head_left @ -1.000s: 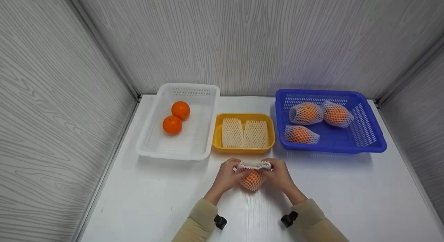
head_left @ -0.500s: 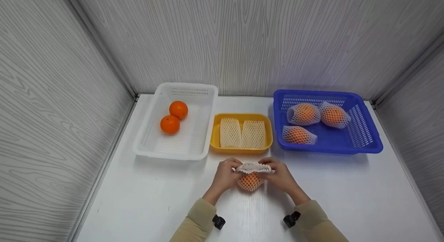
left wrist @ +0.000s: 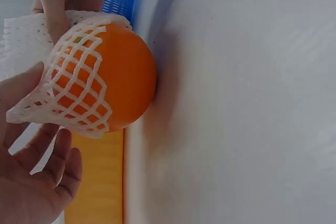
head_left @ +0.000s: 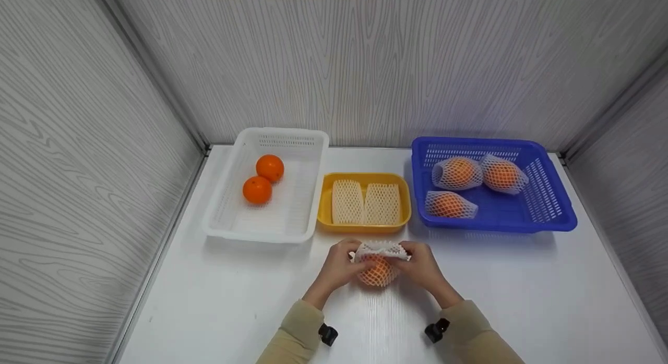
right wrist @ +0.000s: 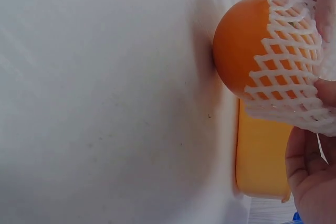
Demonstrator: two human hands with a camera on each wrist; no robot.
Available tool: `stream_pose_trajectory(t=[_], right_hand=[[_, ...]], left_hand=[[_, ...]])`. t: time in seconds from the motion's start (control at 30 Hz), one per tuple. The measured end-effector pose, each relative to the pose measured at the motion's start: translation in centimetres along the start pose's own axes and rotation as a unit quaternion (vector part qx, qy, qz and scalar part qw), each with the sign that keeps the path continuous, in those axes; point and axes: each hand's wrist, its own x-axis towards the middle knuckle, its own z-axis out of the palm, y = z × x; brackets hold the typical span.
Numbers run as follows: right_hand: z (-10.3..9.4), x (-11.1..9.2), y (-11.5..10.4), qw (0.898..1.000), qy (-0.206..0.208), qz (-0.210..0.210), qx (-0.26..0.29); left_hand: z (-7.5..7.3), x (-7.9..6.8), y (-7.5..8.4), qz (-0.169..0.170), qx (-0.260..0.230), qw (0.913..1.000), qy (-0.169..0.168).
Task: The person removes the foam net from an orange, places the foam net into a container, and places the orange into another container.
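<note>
An orange (left wrist: 131, 77) sits on the white table, partly inside a white foam net sleeve (left wrist: 86, 85). In both wrist views the net covers its upper part, while the lower part is bare. My left hand (head_left: 338, 265) pinches the net's edge on the left, thumb on the front. Opposite it, my right hand (head_left: 420, 265) pinches the net's edge on the right. In the head view the net's top is bunched between both hands, above the orange. The left wrist view shows the left fingers (left wrist: 52, 156) bent beneath the net's edge.
Behind the hands, a yellow tray (head_left: 365, 228) holds two flat foam nets (head_left: 382, 203). On the left, a white basket (head_left: 282, 236) holds two bare oranges (head_left: 257, 190). A blue basket (head_left: 501, 223) on the right contains three netted oranges (head_left: 503, 175).
Both hands stay at the orange, gripping the net. The net's top opening folded toward the body, then rose back upright, and the thumbs shifted slightly over the orange.
</note>
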Motion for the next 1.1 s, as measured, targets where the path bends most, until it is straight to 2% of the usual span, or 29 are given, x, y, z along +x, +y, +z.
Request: stream_pose_trajectory(t=[0.13, 0.4, 0.6, 0.73, 0.83, 0.9, 1.1], right_hand=[[0.0, 0.1, 0.1, 1.000, -0.002, 0.014, 0.017], [-0.3, -0.2, 0.4, 0.999, -0.024, 0.025, 0.031], [-0.8, -0.9, -2.2, 0.997, -0.046, 0.009, 0.054], [-0.7, -1.0, -3.5, 0.998, -0.041, 0.017, 0.049], [-0.6, -0.9, -4.0, 0.998, -0.026, 0.041, 0.046], [-0.4, -0.7, -4.1, 0.997, -0.020, 0.051, 0.052], [0.0, -0.4, -4.0, 0.996, -0.008, 0.056, 0.067]], left_hand=[[-0.1, 0.0, -0.2, -0.008, -0.006, 0.9997, -0.021], [0.0, 0.3, 0.1, -0.003, 0.020, 0.9996, 0.017], [0.2, 0.3, 0.4, 0.018, 0.008, 0.9993, 0.032], [0.2, 0.1, 0.4, 0.017, 0.000, 0.9993, 0.034], [0.1, -0.1, 0.4, 0.003, -0.002, 0.9995, 0.032], [0.0, -0.2, 0.3, -0.012, -0.004, 0.9997, 0.020], [-0.1, -0.9, 0.2, -0.092, -0.004, 0.9945, -0.049]])
